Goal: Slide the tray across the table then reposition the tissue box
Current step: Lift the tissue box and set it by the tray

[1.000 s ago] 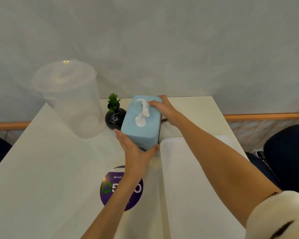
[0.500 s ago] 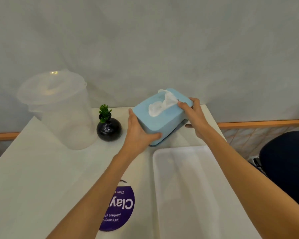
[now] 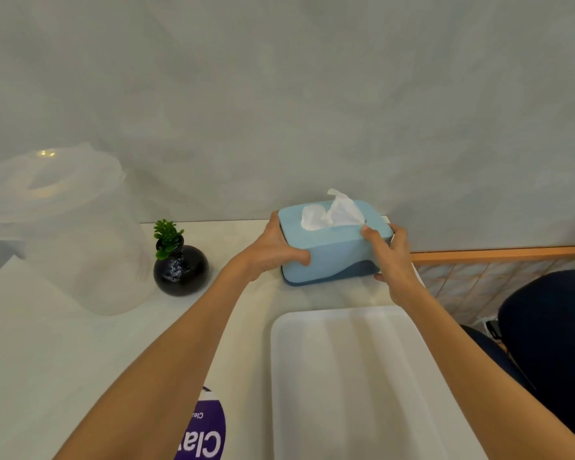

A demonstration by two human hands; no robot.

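Both hands hold the blue tissue box (image 3: 332, 252).
Left hand (image 3: 273, 250) and right hand (image 3: 390, 260) squeeze its ends to set it behind the white tray (image 3: 356, 376).

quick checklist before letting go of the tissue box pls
1. Both hands on box: left hand and right hand grip opposite ends of the tissue box: ok.
2. Box flat on table: base looks down, but contact cannot tell.
3. Clear of tray: gap shows between them: ok.
4. Clear of vase: well apart: ok.
5. Room at right table edge: box sits close to it, hand hides the corner: cannot tell.
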